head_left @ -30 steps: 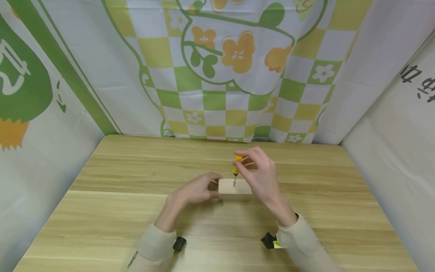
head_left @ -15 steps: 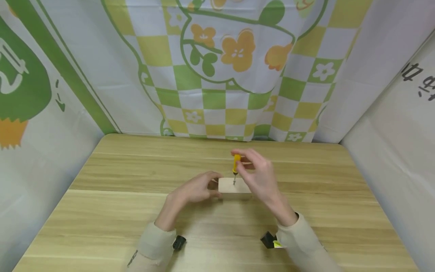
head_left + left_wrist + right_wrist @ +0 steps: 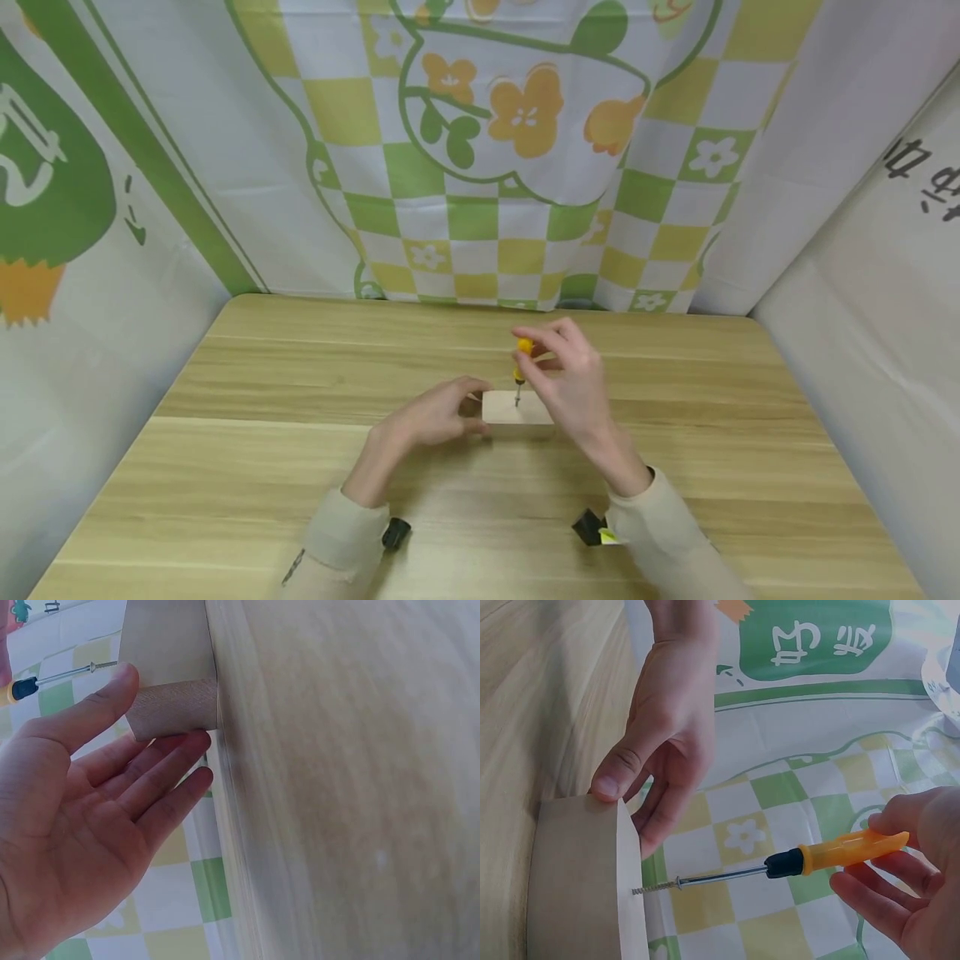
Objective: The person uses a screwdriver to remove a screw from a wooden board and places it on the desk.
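Observation:
A pale wooden block (image 3: 498, 408) lies on the table in front of me. My left hand (image 3: 435, 415) holds its left end, thumb on the near side and fingers behind, as the left wrist view also shows. From the block's top face stands a threaded screw (image 3: 657, 887), its tip in the wood and much of its thread showing. A screwdriver (image 3: 840, 852) with a yellow handle, black collar and thin metal shaft is upright over it, tip at the screw's head. My right hand (image 3: 573, 383) pinches the handle near its top between thumb and fingers.
The wooden table (image 3: 247, 483) ends at the back against a hanging cloth (image 3: 472, 225) with green and yellow checks and flowers. White printed cloth walls (image 3: 862, 333) close in both sides. A black wrist device (image 3: 395, 533) sits by the left sleeve.
The right fingers have shifted around the yellow handle, uncovering more of it half a second ago and covering part of it again now. Block, left hand and screw keep their places.

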### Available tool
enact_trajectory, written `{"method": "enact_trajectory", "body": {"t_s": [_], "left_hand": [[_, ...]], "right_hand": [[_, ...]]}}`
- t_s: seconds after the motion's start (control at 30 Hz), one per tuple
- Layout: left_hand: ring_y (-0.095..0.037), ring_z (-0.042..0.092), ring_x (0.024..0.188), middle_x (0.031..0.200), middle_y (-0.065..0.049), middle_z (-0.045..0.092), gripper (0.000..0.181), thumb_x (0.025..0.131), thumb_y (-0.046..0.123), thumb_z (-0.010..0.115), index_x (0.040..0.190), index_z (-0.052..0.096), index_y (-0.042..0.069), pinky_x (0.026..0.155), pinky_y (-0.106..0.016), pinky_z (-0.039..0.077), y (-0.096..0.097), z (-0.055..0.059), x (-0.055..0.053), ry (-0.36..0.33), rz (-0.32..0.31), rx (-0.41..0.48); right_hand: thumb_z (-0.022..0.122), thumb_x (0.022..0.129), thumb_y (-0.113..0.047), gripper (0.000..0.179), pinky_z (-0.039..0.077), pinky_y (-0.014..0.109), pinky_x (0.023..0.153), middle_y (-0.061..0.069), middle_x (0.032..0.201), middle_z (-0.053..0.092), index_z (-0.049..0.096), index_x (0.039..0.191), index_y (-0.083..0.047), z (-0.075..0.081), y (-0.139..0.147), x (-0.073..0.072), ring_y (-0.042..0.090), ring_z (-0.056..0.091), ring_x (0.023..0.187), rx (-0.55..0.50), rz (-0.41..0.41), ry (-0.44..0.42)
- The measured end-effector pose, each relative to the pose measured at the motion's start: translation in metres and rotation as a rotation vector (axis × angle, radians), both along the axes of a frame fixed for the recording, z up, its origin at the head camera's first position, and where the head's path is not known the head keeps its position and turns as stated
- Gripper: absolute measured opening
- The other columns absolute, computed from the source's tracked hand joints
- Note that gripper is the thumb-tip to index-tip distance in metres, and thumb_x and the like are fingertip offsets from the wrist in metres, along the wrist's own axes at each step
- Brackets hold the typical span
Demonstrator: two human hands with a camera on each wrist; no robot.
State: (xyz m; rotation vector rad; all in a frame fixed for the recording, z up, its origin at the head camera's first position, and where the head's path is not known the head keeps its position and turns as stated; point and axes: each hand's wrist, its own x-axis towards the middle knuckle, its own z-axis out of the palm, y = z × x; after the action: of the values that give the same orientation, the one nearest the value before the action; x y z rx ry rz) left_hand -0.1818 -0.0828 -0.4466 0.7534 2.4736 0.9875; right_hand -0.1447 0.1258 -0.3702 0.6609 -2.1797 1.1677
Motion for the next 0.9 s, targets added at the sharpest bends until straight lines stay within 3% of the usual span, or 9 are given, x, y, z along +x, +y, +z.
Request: {"method": "enact_trajectory", "body": {"t_s": [0.17, 0.37, 0.6, 0.73, 0.9], "left_hand": [[-0.027, 0.062, 0.121, 0.140, -0.013, 0.057, 0.064, 0.088, 0.025, 0.076, 0.143, 0.049, 0.005, 0.108, -0.042, 0.048, 0.0004, 0.0010, 0.0005, 0.005, 0.007, -0.004], [-0.028, 0.062, 0.121, 0.138, -0.013, 0.058, 0.062, 0.088, 0.022, 0.076, 0.142, 0.050, 0.004, 0.107, -0.042, 0.049, 0.0013, 0.0037, 0.0018, -0.009, 0.006, 0.009], [-0.028, 0.062, 0.120, 0.138, -0.013, 0.058, 0.062, 0.089, 0.024, 0.075, 0.142, 0.050, 0.004, 0.107, -0.042, 0.049, 0.0007, 0.0032, 0.0016, -0.013, 0.003, 0.008], [-0.027, 0.062, 0.121, 0.138, -0.012, 0.058, 0.063, 0.090, 0.026, 0.075, 0.143, 0.049, 0.005, 0.107, -0.042, 0.049, 0.0003, 0.0025, 0.0017, -0.009, -0.001, -0.004], [-0.027, 0.062, 0.121, 0.138, -0.013, 0.058, 0.063, 0.089, 0.026, 0.075, 0.143, 0.049, 0.005, 0.108, -0.043, 0.048, 0.0002, 0.0029, 0.0016, 0.003, -0.007, -0.005]], "right_hand": [[0.073, 0.082, 0.008, 0.029, 0.062, 0.024, 0.066, 0.011, 0.092, 0.062, 0.072, 0.111, 0.002, 0.0010, 0.0023, 0.0005, 0.021, 0.069, 0.081, 0.003, 0.011, -0.006], [0.063, 0.087, 0.013, 0.032, 0.060, 0.020, 0.076, 0.014, 0.105, 0.070, 0.069, 0.117, 0.002, 0.0049, 0.0040, 0.0035, 0.022, 0.070, 0.090, 0.040, 0.063, -0.058], [0.063, 0.090, 0.009, 0.032, 0.061, 0.023, 0.079, 0.013, 0.115, 0.064, 0.067, 0.121, -0.001, 0.0040, 0.0047, 0.0029, 0.023, 0.065, 0.099, 0.026, 0.071, -0.127], [0.072, 0.088, 0.001, 0.029, 0.061, 0.022, 0.073, 0.011, 0.110, 0.058, 0.070, 0.116, -0.003, 0.0002, 0.0059, 0.0011, 0.020, 0.062, 0.095, 0.023, 0.028, -0.089], [0.078, 0.083, -0.001, 0.031, 0.061, 0.022, 0.066, 0.010, 0.099, 0.060, 0.071, 0.113, -0.001, -0.0011, 0.0065, -0.0004, 0.019, 0.066, 0.085, 0.013, -0.019, -0.021]]}}
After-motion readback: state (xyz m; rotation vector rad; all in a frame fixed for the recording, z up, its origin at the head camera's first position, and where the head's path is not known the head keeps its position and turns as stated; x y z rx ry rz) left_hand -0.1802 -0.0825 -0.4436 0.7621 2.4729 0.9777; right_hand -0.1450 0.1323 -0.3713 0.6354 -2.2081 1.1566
